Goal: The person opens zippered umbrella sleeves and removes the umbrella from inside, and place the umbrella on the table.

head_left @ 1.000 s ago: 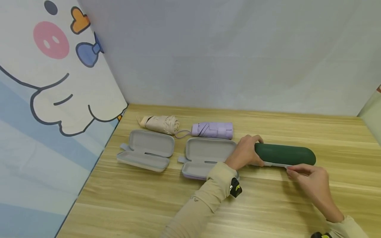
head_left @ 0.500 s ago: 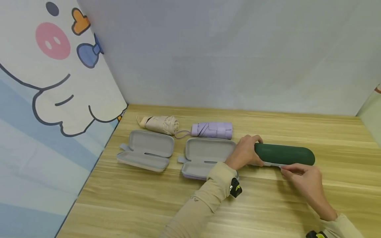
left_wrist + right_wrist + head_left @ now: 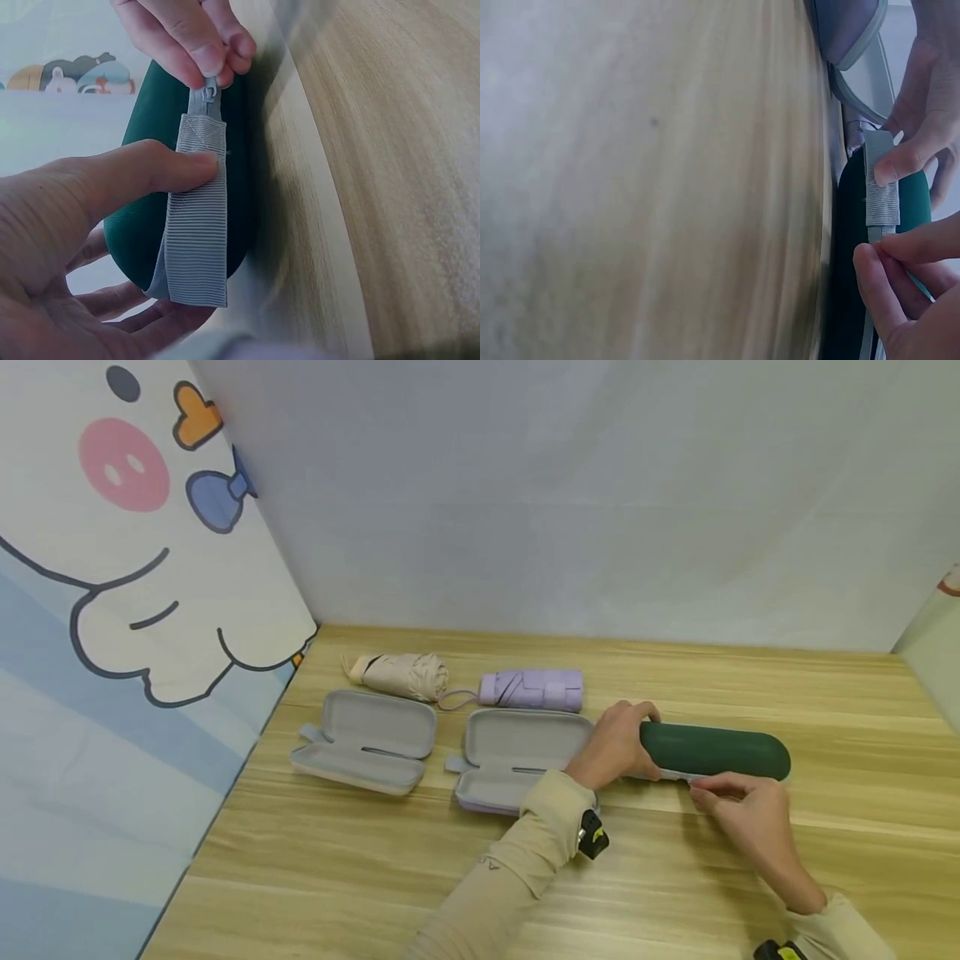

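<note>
A long dark green zip case (image 3: 720, 752) lies closed on the table, its zipper side toward me. My left hand (image 3: 613, 743) grips its left end. In the left wrist view, the thumb presses on a grey ribbed strap (image 3: 196, 232) at that end, and the other fingers go behind the case. My right hand (image 3: 750, 818) pinches the zipper pull (image 3: 211, 91) between thumb and fingertips, just short of the strap. The right wrist view has the right fingertips (image 3: 870, 255) on the grey zipper line, close to the left thumb.
Two opened cases with grey linings, a beige one (image 3: 378, 724) and a purple one (image 3: 525, 735), stand left of the green case. Behind them lie a folded beige umbrella (image 3: 405, 677) and a folded purple umbrella (image 3: 532, 690). A pale wall backs the wooden table (image 3: 315, 868).
My right hand has slid left along the green case's front with the zipper pull, nearer to my left hand. The left hand keeps its grip at the same end.
</note>
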`<state>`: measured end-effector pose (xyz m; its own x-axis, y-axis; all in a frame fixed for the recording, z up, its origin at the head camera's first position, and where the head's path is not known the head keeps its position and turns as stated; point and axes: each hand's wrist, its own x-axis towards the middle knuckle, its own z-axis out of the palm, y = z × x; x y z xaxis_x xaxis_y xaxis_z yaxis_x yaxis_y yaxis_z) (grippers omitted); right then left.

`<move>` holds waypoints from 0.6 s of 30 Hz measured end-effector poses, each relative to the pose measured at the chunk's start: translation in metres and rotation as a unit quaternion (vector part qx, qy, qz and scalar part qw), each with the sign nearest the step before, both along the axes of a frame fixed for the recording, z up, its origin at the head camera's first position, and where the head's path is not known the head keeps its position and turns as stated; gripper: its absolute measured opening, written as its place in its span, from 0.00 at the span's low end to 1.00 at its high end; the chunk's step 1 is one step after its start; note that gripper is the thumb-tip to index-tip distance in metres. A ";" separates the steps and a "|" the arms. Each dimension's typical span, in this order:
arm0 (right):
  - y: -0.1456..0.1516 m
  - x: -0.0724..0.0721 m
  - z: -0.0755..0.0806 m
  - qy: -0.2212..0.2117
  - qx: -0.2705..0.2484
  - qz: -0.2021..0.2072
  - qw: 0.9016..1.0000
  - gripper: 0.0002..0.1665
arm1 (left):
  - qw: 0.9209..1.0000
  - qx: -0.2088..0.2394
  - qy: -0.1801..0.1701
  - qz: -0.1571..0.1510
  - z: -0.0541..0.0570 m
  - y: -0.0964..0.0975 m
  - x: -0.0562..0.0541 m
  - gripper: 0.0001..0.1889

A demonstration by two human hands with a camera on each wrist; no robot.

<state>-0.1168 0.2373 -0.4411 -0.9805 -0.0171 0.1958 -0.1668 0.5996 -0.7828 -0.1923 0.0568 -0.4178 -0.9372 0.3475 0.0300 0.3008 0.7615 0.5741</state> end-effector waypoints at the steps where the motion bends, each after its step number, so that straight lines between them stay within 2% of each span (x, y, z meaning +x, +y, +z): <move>1: -0.001 0.000 0.000 -0.001 0.001 -0.001 1.000 0.05 | 1.000 0.001 0.001 0.000 0.000 0.000 0.000 0.35; 18: -0.010 -0.003 -0.003 0.002 0.040 -0.013 0.999 0.02 | 1.000 -0.008 0.010 -0.002 -0.001 0.001 0.002 0.35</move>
